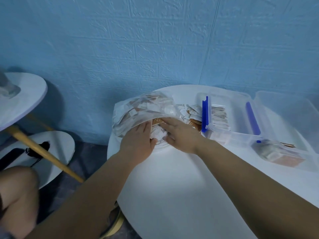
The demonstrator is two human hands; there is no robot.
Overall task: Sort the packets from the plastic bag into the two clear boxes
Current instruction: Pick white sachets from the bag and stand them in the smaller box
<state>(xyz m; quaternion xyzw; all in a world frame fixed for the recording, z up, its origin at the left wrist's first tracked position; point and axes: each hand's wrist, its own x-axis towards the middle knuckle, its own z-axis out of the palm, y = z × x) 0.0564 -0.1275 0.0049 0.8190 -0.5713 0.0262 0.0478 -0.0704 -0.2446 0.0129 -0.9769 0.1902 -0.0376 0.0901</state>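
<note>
**A:** Why are both hands at the mouth of the clear crinkled plastic bag [138, 109]?

**B:** To rake out the small white and brown paper packets [158, 133] heaped just inside it, I judge. The right hand [181, 135] lays straight fingers flat on them, and the left hand [138, 140] reaches in beside it.

**A:** Is the left pinching anything?

**B:** I cannot tell; its fingertips slip under the film. Right of the bag, the two clear plastic boxes with blue clips [215, 130] stand open and partly filled, their contents blurred.
</note>
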